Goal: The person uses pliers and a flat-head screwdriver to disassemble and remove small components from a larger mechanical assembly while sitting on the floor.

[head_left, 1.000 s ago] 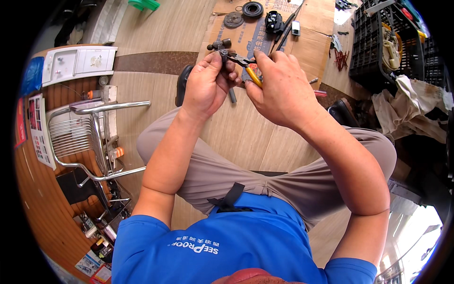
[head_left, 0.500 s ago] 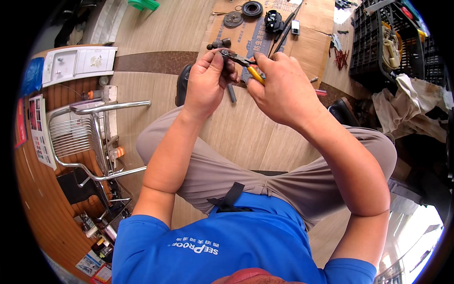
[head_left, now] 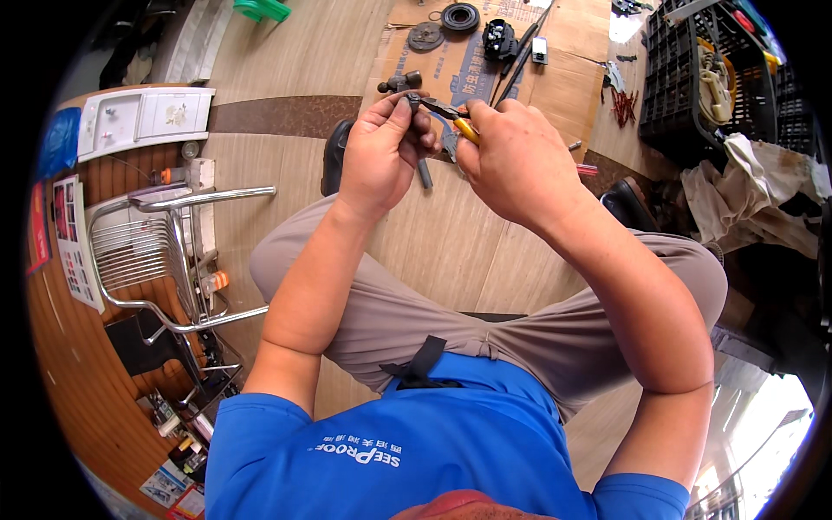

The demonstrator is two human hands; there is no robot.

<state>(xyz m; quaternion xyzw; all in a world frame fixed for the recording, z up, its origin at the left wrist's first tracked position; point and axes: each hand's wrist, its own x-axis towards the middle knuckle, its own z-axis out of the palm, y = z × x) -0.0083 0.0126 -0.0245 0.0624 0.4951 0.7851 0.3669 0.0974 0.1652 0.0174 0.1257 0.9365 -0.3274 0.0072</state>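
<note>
My left hand [head_left: 379,165] pinches a small dark part [head_left: 414,100] between thumb and fingers; its exact kind is too small to tell. In my right hand [head_left: 524,160] is a pair of pliers [head_left: 466,131] with yellow handles, the fingers wrapped round them. The dark jaws point left and reach the small part at my left fingertips. Just beyond the left hand lies a hammer [head_left: 399,83], its head showing. A grey bar [head_left: 425,173] sticks out below that hand, perhaps the hammer's handle.
Flattened cardboard [head_left: 563,87] on the floor carries a black ring [head_left: 461,16], a grey disc [head_left: 425,37], a black housing [head_left: 499,39] and dark strips. Right of it are red screws [head_left: 624,108] and a black crate [head_left: 685,95]. A metal chair [head_left: 139,247] stands left.
My right hand has shifted slightly, and less of the pliers' yellow handle shows. The left hand keeps its pinch on the small dark part, barely moved.
</note>
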